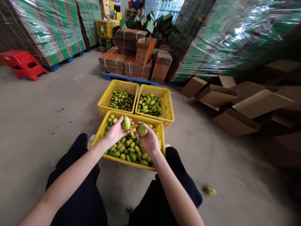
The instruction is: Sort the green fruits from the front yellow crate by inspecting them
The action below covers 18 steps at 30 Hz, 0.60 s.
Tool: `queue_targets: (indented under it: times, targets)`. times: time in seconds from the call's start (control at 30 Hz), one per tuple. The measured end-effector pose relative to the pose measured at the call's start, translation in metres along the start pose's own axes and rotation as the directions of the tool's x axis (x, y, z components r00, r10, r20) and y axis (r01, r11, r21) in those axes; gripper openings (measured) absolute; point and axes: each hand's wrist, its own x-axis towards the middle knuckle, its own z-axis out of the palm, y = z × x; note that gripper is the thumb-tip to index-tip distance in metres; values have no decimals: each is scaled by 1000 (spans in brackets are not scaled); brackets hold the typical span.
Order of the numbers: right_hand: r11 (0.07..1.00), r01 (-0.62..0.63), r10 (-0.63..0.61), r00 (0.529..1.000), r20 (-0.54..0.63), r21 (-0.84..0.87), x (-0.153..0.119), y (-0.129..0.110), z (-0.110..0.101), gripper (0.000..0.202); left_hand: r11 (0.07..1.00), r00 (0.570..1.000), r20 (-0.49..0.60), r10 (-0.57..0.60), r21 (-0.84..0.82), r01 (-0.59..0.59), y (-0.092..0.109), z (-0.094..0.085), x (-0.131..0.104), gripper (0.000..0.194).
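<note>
Over the near yellow crate, both hands are raised side by side, each with one fruit. My left hand grips a yellow-green mango between thumb and fingers. In my right hand lies another green mango, its fingers curled around the far side. The two mangoes are close together but apart. Below them, the crate is filled with many green and yellowish mangoes; my hands and forearms cover part of them.
Two more yellow crates, left and right, hold mangoes just beyond. Behind stand flattened cartons on a blue pallet. Open cardboard boxes lie right. A red stool is at left; one fruit lies on the floor.
</note>
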Motion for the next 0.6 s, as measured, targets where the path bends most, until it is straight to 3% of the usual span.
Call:
queue_targets:
  times: [0.2, 0.3, 0.47, 0.6]
  targets:
    - [999, 4, -5, 999, -33, -48, 0, 10, 1, 34, 997, 995, 84, 62, 43, -66, -7, 2, 5, 35]
    - [998, 0, -4, 998, -70, -66, 1, 11, 0, 37, 996, 995, 67, 73, 55, -77, -8, 2, 7, 36]
    - [966, 115, -149, 980, -136, -232, 7, 19, -4, 39, 952, 968, 31, 249, 176, -250, -19, 4, 13, 36]
    - [885, 225, -286, 954, -94, -408, 12, 46, 1, 46, 901, 945, 29, 327, 292, -321, -41, 7, 21, 31]
